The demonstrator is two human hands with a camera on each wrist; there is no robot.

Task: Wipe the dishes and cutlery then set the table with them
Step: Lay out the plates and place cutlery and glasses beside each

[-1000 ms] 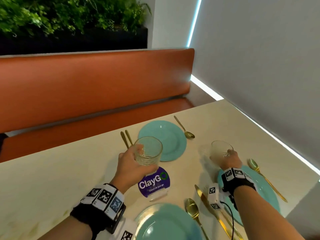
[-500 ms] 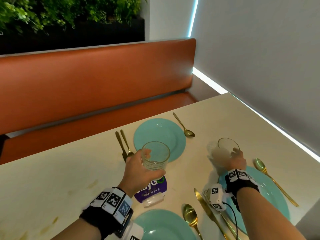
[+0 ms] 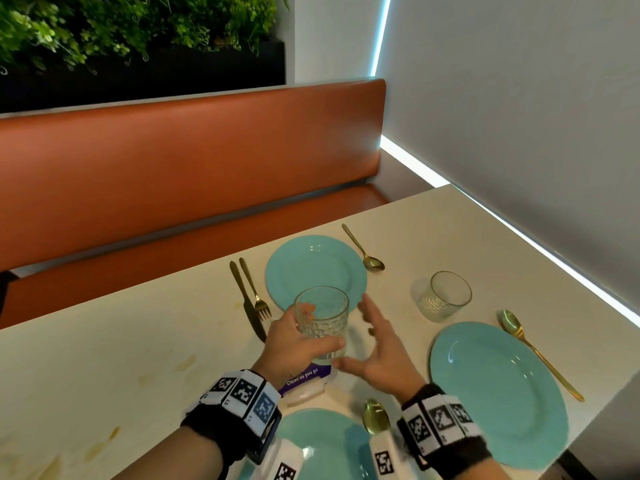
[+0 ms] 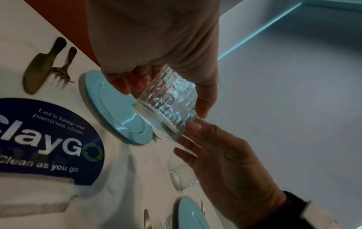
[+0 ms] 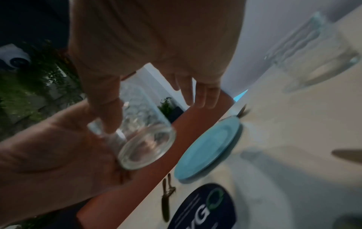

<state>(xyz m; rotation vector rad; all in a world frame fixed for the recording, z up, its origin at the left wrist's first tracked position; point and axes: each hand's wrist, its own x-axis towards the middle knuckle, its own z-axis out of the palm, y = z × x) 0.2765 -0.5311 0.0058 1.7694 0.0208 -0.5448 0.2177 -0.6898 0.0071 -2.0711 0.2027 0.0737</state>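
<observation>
1. Glasses, two counted: a ribbed one (image 3: pixel 322 320) is being held above the table (image 3: pixel 104 341), clear of the surface, over the near rim of the far plate (image 3: pixel 313 268); a second glass (image 3: pixel 445 295) is standing upright near the right edge, beside the right-hand plate (image 3: pixel 498 393).
2. Left hand (image 3: pixel 294 344) is gripping the lifted glass, fingers and thumb curling round its wall.
3. Right hand (image 3: pixel 381 355) is reaching in just beside that glass, fingers spread and straight, holding nothing; the left wrist view is showing its fingertips (image 4: pixel 192 126) at the glass base, whether they are touching is unclear.
4. Plates, three counted, all teal: far, right-hand, and a near one (image 3: pixel 325 441) at the near edge, partly cut off.
5. Spoons, three counted: one (image 3: pixel 363 249) right of the far plate, one (image 3: pixel 536 351) right of the right-hand plate, one (image 3: pixel 375 415) between the wrists.
6. Knife (image 3: pixel 246 299) and fork (image 3: pixel 254 289) are lying side by side left of the far plate.
7. Purple "ClayGo" sticker (image 4: pixel 53 139) is showing mid-table, a white cloth (image 4: pixel 35 195) overlapping its near part.
</observation>
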